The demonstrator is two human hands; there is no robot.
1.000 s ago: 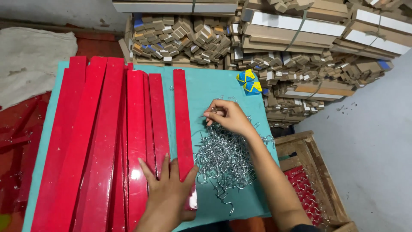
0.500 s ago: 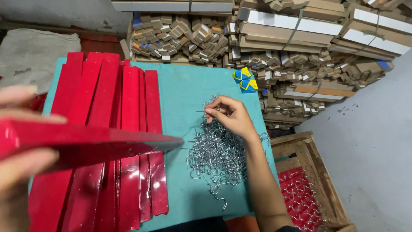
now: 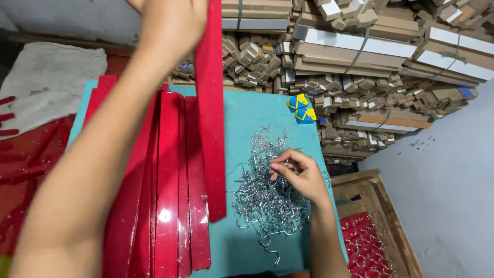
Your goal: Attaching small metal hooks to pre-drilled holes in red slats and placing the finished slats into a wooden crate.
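My left hand [image 3: 172,23] is raised near the top of the view, gripping the upper end of a long red strip [image 3: 211,113] that hangs down vertically over the table. My right hand [image 3: 298,175] rests on a pile of small silver metal hooks [image 3: 262,195], its fingertips pinched among them; whether it holds one I cannot tell. Several more glossy red strips [image 3: 167,185] lie side by side on the teal table top [image 3: 247,116], left of the hooks.
Bundles of cardboard and wooden pieces [image 3: 370,67] are stacked behind the table. Two blue-and-yellow items [image 3: 302,108] sit at the far table edge. A wooden crate [image 3: 378,231] with red parts and hooks stands lower right. A grey cloth [image 3: 46,77] lies left.
My left hand has lifted one red strip off the table, swung it across and raised it upright. My right hand stayed on the hook pile, shifting slightly down.
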